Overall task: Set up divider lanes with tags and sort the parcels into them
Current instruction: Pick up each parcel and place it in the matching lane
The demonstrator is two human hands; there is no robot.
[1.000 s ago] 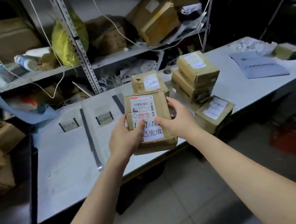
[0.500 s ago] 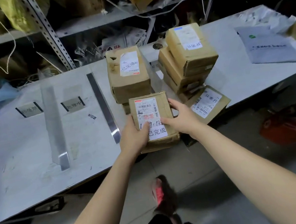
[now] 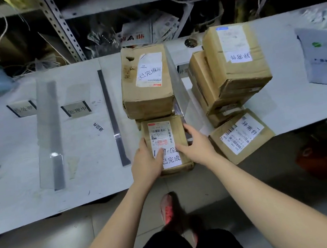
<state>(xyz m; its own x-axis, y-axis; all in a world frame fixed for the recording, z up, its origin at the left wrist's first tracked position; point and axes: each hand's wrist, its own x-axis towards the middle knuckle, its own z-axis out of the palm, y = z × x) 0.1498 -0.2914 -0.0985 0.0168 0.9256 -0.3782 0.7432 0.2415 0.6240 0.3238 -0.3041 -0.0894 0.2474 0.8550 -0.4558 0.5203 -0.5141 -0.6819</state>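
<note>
Two hands on one box here: the person's left hand (image 3: pixel 147 164) and right hand (image 3: pixel 198 147) both grip a small parcel (image 3: pixel 178 128) at the near edge of the desk (image 3: pixel 23 200). The left hand wraps its left side with the thumb lying across the white label. The right hand has its fingers down the right side and the thumb on top, so the box is pinched from both sides. Can't really tell if it's sitting on the desk or held just above it.

It's right in front of a bigger parcel (image 3: pixel 147 96), and both are marked 已完成. They're in the lane between the dark divider strip (image 3: pixel 113 118) and a clear divider (image 3: pixel 179 88) standing on their right. Further left there's another clear divider (image 3: pixel 49 134), with one tag (image 3: pixel 22 109) to its left and a second tag (image 3: pixel 76 110) between it and the dark strip. A third tag (image 3: pixel 183 71) peeks out beside the stack of parcels (image 3: pixel 234 66) on the right. One more parcel (image 3: pixel 241 134) lies at the desk edge just below that stack, near the right hand. A grey mailer bag (image 3: pixel 325 65) lies at the far right.
</note>
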